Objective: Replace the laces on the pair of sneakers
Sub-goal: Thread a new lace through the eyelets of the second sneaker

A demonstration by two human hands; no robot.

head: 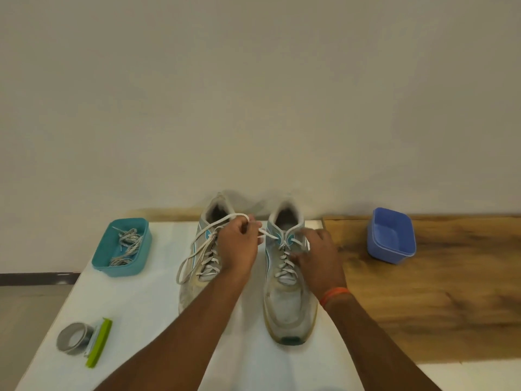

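Two grey sneakers with teal trim stand side by side, toes toward me, on a white mat. The left sneaker (194,280) is laced, and long white lace loops (191,258) hang over its left side. My left hand (238,246) hovers between the shoes and pinches a white lace end (267,235) that runs from the right sneaker's top eyelets. The right sneaker (289,303) is laced white up to the top. My right hand (318,258) rests on its right side near the upper eyelets, fingers curled at the lace there.
A teal tub (141,266) at the left holds a tangle of grey laces (127,245). A blue tub (390,235) stands on the wooden tabletop (423,300) at the right. A roll of grey tape (74,338) with a green dispenser (98,342) lies front left. A wall rises behind.
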